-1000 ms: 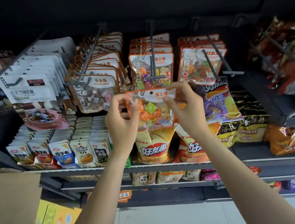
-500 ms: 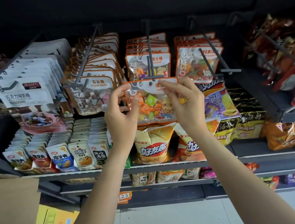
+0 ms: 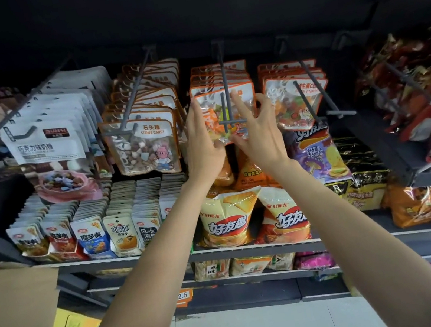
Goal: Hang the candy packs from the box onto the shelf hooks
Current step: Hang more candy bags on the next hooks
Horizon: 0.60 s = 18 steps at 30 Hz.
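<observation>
Head view, looking up at a shop shelf: both hands are raised to the middle hook (image 3: pixel 227 98), a dark metal peg with a short crossbar at its front end. An orange-edged candy pack (image 3: pixel 218 118) hangs at the front of the row on that hook, and it sits directly between the two hands. The left hand (image 3: pixel 202 139) lies against the pack's left edge, fingers straight and pointing up, palm turned inward toward the pack. The right hand (image 3: pixel 256 131) is on the pack's right side, fingers spread and loosely bent, the index finger reaching up across the pack's face beside the hook; the thumb lies low near the pack's bottom edge. Whether the right hand actually pinches the pack is not clear. More packs of the same kind hang behind it on the hook. Stone candy packs (image 3: pixel 145 143) hang just to the left, another candy row (image 3: pixel 294 104) just to the right. Chip bags (image 3: pixel 225 218) stand on the shelf below the forearms. A cardboard box (image 3: pixel 16 325) shows at lower left.
</observation>
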Each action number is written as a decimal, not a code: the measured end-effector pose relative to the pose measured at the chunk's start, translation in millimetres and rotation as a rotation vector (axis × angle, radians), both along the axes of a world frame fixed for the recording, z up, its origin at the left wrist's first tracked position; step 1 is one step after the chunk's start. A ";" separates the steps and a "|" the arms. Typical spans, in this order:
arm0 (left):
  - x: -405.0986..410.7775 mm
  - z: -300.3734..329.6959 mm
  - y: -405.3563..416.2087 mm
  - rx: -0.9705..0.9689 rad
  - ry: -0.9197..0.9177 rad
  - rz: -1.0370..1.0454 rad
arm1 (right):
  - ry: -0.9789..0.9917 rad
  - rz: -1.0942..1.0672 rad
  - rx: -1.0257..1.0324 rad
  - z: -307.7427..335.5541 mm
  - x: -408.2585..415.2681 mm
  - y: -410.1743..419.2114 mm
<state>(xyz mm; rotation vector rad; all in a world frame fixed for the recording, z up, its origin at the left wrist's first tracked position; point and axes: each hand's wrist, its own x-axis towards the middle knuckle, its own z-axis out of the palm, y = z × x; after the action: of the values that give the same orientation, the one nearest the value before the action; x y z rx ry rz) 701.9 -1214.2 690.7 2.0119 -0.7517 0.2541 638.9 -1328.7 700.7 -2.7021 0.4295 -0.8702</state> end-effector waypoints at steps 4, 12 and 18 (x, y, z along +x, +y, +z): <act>9.4 -3.4 -1.5 -0.034 0.024 -0.057 | 0.018 -0.068 -0.055 1.6 8.3 -0.5; -14.0 -15.1 15.8 -0.052 0.117 -0.219 | -0.048 -0.068 -0.027 -10.1 -20.5 15.5; -67.3 -5.3 65.3 -0.139 0.483 -0.312 | -0.232 -0.015 -0.068 -5.9 -81.4 53.7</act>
<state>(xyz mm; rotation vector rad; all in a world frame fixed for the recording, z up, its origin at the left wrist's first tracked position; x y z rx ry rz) 634.6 -1148.9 685.4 1.6976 -0.6981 -0.3426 557.5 -1275.0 694.8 -2.6181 0.3764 -1.2058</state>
